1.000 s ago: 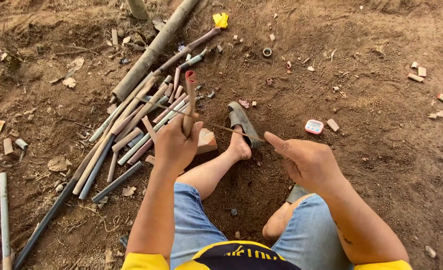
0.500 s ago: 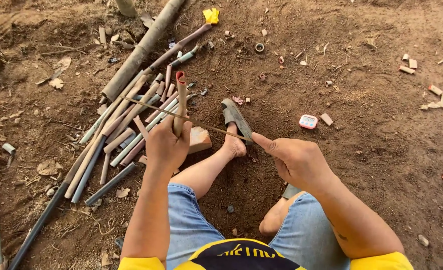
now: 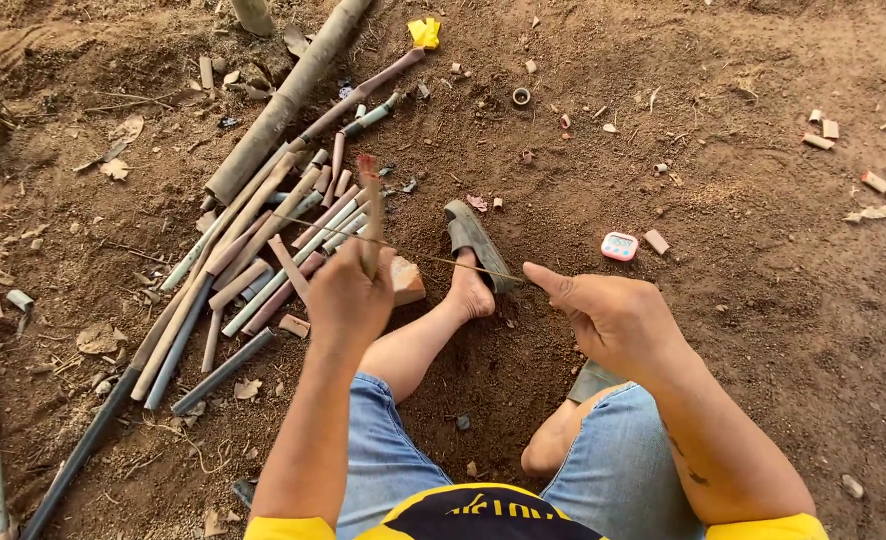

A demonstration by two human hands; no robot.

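Fingers: curled shut on both hands; the left hand (image 3: 348, 300) wraps the handle of an upright blade (image 3: 369, 215), and the right hand (image 3: 613, 315) pinches one end of a thin bamboo sliver (image 3: 433, 258) with its thumb pointing toward 9 o'clock.

Sliver: stretched almost level between the two hands, passing across the blade and running on past it toward 10 o'clock, above the person's bare left foot (image 3: 468, 290) in a grey sandal (image 3: 475, 240).

Handling: judged very light, springy and easily snapped; its edges are likely sharp, so a pinch close to the blade, with steady tension, looks the safest hold.

Around: a heap of bamboo lengths (image 3: 253, 240) lies on the bare soil at 10 o'clock of the left hand; a thick bamboo pole (image 3: 283, 100) runs toward 12 o'clock; a small white timer (image 3: 620, 246) sits at 1 o'clock of the right hand; a yellow scrap (image 3: 425, 32) lies near the top edge.

Change: against half a second earlier, both hands keep much the same pose and grip; only the view has shifted slightly.
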